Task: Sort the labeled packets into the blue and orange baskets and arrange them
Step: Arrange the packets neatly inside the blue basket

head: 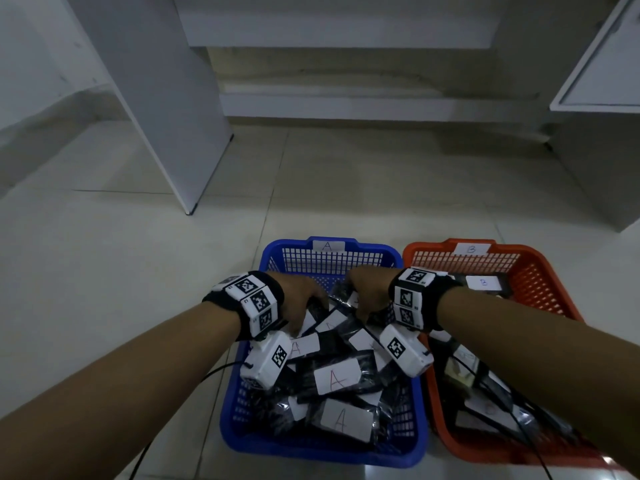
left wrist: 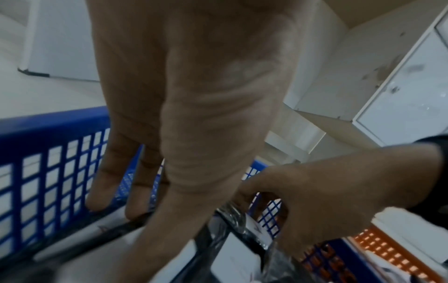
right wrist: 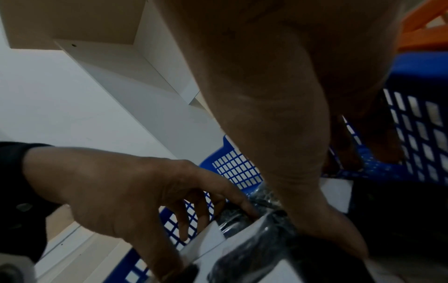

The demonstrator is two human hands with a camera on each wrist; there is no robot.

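The blue basket (head: 277, 251), tagged A, is piled with black packets with white A labels (head: 335, 377). To its right the orange basket (head: 531, 255), tagged B, holds packets marked B (head: 484, 283). Both hands reach into the far half of the blue basket. My left hand (head: 304, 315) (left wrist: 126, 226) holds labelled packets between thumb and fingers near the left wall (left wrist: 48, 172). My right hand (head: 363, 301) (right wrist: 351, 201) grips a crinkled black packet (right wrist: 242, 216), thumb on the near side, fingers behind. Each hand shows in the other's wrist view: the right hand (left wrist: 315, 191) and the left hand (right wrist: 121, 191).
The baskets sit side by side on a pale tiled floor (head: 138, 254). A white upright panel (head: 166, 116) stands at the far left, a white cabinet (head: 602, 98) at the far right. Thin black cables (head: 211, 374) trail from the wrist cameras.
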